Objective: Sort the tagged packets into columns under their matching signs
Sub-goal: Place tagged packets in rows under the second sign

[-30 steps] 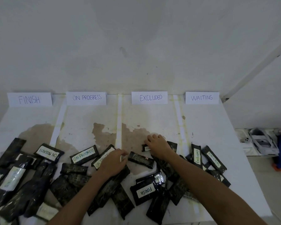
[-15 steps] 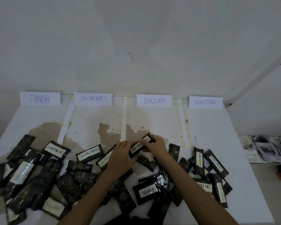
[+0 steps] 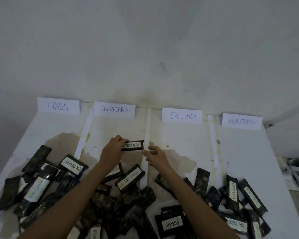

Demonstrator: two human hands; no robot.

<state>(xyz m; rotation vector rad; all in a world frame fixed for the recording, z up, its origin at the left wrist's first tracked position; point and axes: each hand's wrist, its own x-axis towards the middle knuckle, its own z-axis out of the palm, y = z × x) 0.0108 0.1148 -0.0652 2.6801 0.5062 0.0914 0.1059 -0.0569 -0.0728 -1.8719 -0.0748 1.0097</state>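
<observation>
My left hand (image 3: 112,150) pinches the left end of a dark packet tagged ON PROGRESS (image 3: 133,145) and holds it level in the ON PROGRESS column, below the ON PROGRESS sign (image 3: 114,110). Just to the packet's right, my right hand (image 3: 155,156) hovers with loosely bent fingers, holding nothing. Signs FINISH (image 3: 58,106), EXCLUDED (image 3: 182,115) and WAITING (image 3: 241,121) stand along the table's far edge. A heap of dark tagged packets (image 3: 121,202) lies across the near half of the white table (image 3: 245,157).
White tape strips (image 3: 146,128) divide the table into columns. Brown stains (image 3: 178,158) mark the middle of the surface. A wall rises right behind the signs. Off the table's right edge, pale items (image 3: 297,175) lie lower down.
The right hand passed the ON PROGRESS packet to the left hand and let go. The left hand carried it up and left into the ON PROGRESS column. The view shifted.
</observation>
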